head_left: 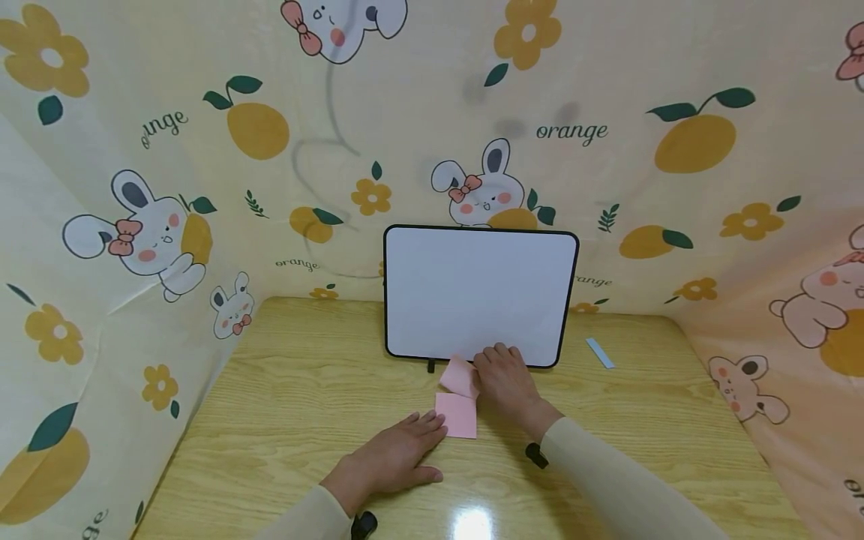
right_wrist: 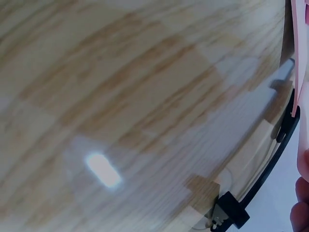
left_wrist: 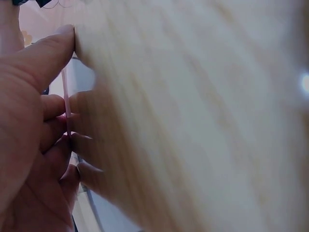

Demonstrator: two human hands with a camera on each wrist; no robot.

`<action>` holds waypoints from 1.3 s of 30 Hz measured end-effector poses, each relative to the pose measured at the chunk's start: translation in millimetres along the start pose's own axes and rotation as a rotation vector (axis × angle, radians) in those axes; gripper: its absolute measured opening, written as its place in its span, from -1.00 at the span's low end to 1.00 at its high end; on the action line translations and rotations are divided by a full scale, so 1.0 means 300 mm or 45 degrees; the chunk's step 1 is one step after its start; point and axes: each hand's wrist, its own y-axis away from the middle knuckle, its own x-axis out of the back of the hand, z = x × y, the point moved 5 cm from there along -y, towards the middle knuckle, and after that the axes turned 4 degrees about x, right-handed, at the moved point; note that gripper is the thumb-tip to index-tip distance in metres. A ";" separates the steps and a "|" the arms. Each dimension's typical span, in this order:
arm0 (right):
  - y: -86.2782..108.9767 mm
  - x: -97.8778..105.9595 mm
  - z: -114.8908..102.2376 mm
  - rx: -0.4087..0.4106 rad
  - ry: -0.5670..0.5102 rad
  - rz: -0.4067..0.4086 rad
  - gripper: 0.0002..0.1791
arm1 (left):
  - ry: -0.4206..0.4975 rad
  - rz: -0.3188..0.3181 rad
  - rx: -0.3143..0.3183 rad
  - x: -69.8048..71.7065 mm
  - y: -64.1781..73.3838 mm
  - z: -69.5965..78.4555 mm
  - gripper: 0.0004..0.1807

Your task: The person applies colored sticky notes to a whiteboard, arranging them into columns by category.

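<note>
A square pink sticky note (head_left: pixel 462 417) lies flat on the wooden table in the middle of the head view. The fingertips of my left hand (head_left: pixel 398 454) rest on its left edge, fingers stretched out and thumb apart. Just beyond it, my right hand (head_left: pixel 508 380) pinches a second pink sticky note (head_left: pixel 457 376) by its right side. That sheet (right_wrist: pixel 298 53) stands tilted up from the table in the right wrist view. Behind the right hand, a whiteboard (head_left: pixel 479 292) with a black frame stands upright, the fingers overlapping its lower edge.
A small light blue strip (head_left: pixel 600 353) lies on the table (head_left: pixel 297 390) right of the whiteboard. A black foot (head_left: pixel 431 366) shows under the board. A patterned cloth (head_left: pixel 418 97) hangs behind and at both sides.
</note>
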 end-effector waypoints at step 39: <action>-0.206 0.268 0.027 0.269 0.165 0.608 -0.77 | 0.031 -0.011 0.027 0.001 -0.005 0.003 -0.18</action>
